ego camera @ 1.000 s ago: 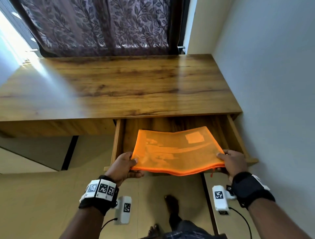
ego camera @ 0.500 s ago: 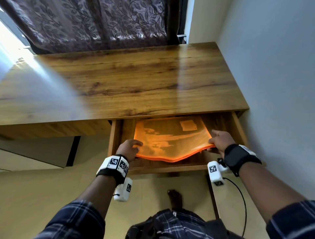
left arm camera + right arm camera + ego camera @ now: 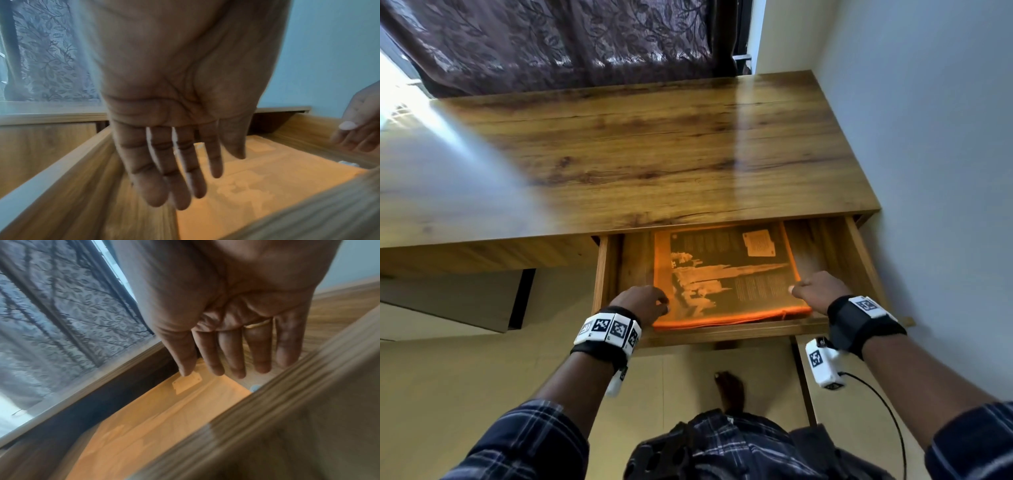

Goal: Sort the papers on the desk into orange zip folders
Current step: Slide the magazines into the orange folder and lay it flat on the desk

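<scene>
An orange zip folder [image 3: 726, 274] with dark printed papers inside and a pale label [image 3: 758, 242] lies flat in the open drawer [image 3: 722, 330] under the wooden desk [image 3: 654, 154]. My left hand [image 3: 643, 303] hovers at the folder's near left corner. My right hand [image 3: 815, 289] is at its near right edge. In the left wrist view my left hand [image 3: 164, 178] hangs with straight fingers above the folder [image 3: 267, 186], holding nothing. In the right wrist view my right hand [image 3: 226, 353] is likewise straight-fingered and empty over the folder [image 3: 164, 410].
The desk top shows no loose papers. A dark patterned curtain [image 3: 551, 41] hangs behind the desk and a pale wall [image 3: 928, 137] runs along its right side. The drawer's side walls flank the folder closely. My foot [image 3: 729, 387] stands on the floor below the drawer.
The folder went from being held in front of the drawer down into it and now lies flat. Both hands have let go of it.
</scene>
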